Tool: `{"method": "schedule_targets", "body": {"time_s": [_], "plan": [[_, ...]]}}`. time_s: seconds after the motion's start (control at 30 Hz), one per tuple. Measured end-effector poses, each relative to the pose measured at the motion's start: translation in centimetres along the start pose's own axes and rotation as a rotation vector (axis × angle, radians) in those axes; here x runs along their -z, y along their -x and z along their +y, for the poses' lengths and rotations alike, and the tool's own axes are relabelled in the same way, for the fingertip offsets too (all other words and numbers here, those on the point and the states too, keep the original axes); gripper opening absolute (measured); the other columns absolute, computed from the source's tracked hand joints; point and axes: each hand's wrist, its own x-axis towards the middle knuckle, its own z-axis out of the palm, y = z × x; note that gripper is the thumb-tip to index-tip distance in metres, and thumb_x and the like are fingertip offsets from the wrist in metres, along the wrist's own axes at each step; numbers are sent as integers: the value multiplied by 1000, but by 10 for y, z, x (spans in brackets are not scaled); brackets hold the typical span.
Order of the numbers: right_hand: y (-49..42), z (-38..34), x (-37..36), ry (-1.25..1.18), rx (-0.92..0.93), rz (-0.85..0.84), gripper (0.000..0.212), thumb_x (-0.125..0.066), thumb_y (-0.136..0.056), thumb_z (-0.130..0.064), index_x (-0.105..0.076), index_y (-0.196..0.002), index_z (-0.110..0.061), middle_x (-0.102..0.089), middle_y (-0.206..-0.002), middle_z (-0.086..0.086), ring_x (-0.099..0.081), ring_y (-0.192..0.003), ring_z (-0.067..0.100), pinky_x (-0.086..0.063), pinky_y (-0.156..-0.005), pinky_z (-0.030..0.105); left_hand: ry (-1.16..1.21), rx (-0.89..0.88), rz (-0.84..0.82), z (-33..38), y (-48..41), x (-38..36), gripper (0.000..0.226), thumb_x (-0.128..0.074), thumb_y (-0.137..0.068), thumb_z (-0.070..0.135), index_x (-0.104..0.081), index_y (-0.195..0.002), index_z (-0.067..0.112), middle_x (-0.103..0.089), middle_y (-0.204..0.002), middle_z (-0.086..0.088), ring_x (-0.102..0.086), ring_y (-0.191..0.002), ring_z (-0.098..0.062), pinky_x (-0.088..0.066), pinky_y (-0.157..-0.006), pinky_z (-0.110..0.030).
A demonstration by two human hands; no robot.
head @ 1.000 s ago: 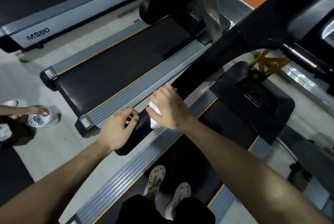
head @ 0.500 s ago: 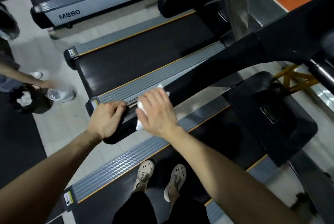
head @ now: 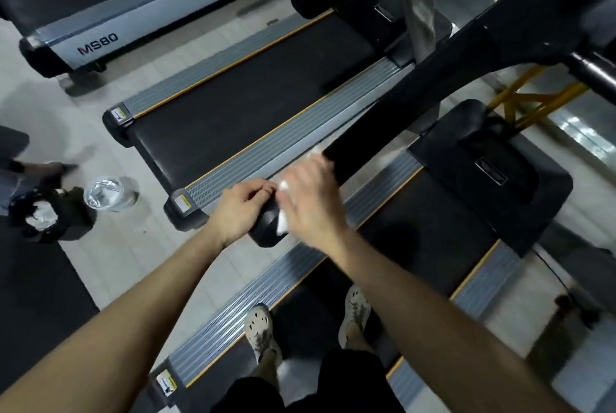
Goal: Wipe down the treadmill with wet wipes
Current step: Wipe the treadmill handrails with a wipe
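1. Near, at 6 o'clock, the person's shoes stand on the belt of the treadmill.
2. In the middle, the left hand holds the round end of the black handrail. Its fingers are curled over the end, close together. A firm hold here helps the person stand steady.
3. Touching it at 3 o'clock, the right hand presses the white wet wipe onto the handrail. This hand is blurry, but its fingers look flat and close together on top of the wipe.
4. To wipe well, push down flat and slide in long, slow strokes. Fold the wipe round the sides and the bottom of the handrail too. The end under the left hand needs a turn as well.
5. Farther off, the handrail climbs toward 1 o'clock. That long part likely comes next.
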Motion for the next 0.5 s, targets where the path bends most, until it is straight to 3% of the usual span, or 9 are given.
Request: {"method": "schedule_targets", "body": {"time_s": [0.07,0.17,0.23,0.3,0.37,0.43,0.5], "plan": [[18,-34,-11,-48,164,-94,33,-55,-103,-31,-71,-114,-5,-67,-111,11,-58,-110,32,-37,-114,49,-9,-17,-18,-18,14,11,25,-49,-103,28,-73,-94,29,-75,-88,9,-69,-89,-17,-56,-90,-48],[-5,9,0,60,267,-156,35,-49,-104,-39,-69,-108,-10,-64,-102,10,-58,-98,34,-43,-101,50,-87,-33,-59,-41,33,25,27,-54,-105,18,-72,-97,36,-77,-98,15,-73,-90,-10,-60,-92,-44],[-25,54,17,151,111,-56,39,-42,-107,-42,-65,-103,-10,-60,-100,10,-56,-98,35,-40,-109,51,-162,-73,-91,-50,43,33,23,-59,-104,21,-69,-96,40,-76,-102,17,-73,-91,-6,-60,-92,-42],[-31,70,25,190,-101,14,37,-41,-107,-42,-62,-101,-12,-58,-102,7,-54,-102,31,-33,-120,52,-202,-105,-92,-50,50,38,3,-66,-102,37,-68,-101,39,-75,-102,17,-71,-89,-4,-60,-89,-37],[-26,38,15,198,-224,55,33,-42,-104,-38,-60,-96,-11,-58,-100,9,-54,-102,30,-30,-122,53,-178,-130,-99,-50,53,37,20,-74,-96,47,-68,-111,36,-74,-101,15,-71,-87,-3,-60,-86,-32],[-5,-13,-9,152,-115,35,35,-45,-102,-39,-63,-96,-9,-61,-98,14,-54,-99,34,-36,-114,53,-146,-125,-73,-47,54,33,29,-82,-90,46,-69,-113,33,-74,-97,12,-71,-84,-3,-60,-86,-34],[19,-46,-25,114,157,-115,37,-53,-101,-43,-69,-103,-10,-64,-102,13,-55,-100,33,-42,-103,50,-134,-130,-18,-48,53,28,28,-86,-86,44,-71,-106,32,-75,-89,12,-71,-81,-4,-60,-85,-38]]}}
